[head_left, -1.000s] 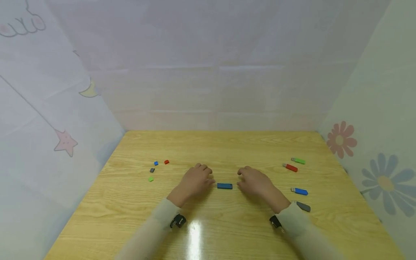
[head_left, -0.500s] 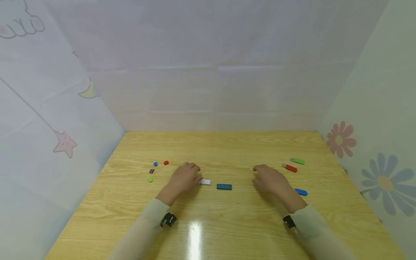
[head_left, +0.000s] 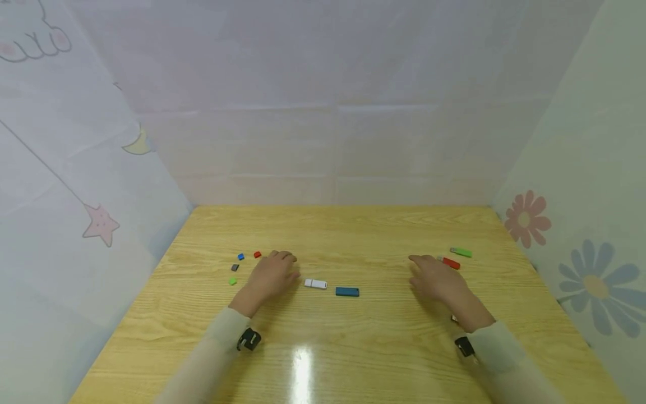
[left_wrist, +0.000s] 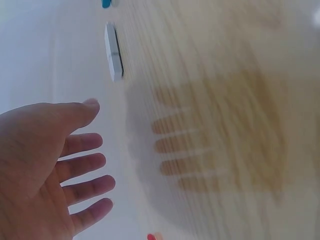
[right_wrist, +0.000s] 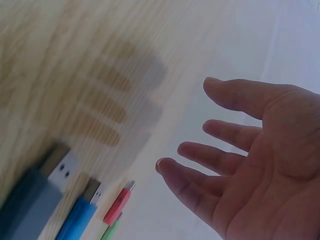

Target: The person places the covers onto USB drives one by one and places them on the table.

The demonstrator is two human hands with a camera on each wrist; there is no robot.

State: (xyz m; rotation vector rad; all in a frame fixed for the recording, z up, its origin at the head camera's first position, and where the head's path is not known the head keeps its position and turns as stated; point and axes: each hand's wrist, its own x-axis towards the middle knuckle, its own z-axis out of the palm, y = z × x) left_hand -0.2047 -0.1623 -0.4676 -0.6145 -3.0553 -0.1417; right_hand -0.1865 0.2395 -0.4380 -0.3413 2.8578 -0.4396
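Between the two hands lie a white capped USB stick (head_left: 315,284) and, right of it, a teal USB stick (head_left: 347,292). My left hand (head_left: 271,276) hovers just left of the white one, fingers apart and holding nothing; the left wrist view shows its palm (left_wrist: 35,165) and loose fingers over the table. My right hand (head_left: 438,278), also holding nothing, is near a red USB stick (head_left: 451,263). In the right wrist view its fingers spread beside uncapped grey (right_wrist: 32,197), blue (right_wrist: 77,217), red and green (right_wrist: 111,230) sticks. The right arm mostly hides the grey and blue ones in the head view.
Small caps lie at the left: blue (head_left: 240,256), red (head_left: 257,254), grey (head_left: 235,267) and green (head_left: 232,281). The wooden table (head_left: 328,230) meets a pale sheet wall (head_left: 333,140) at the back, with patterned sheets on both sides.
Both hands have drawn apart, the left moving left and the right moving right. The white USB stick, hidden earlier by the left hand, now shows fully on the table.
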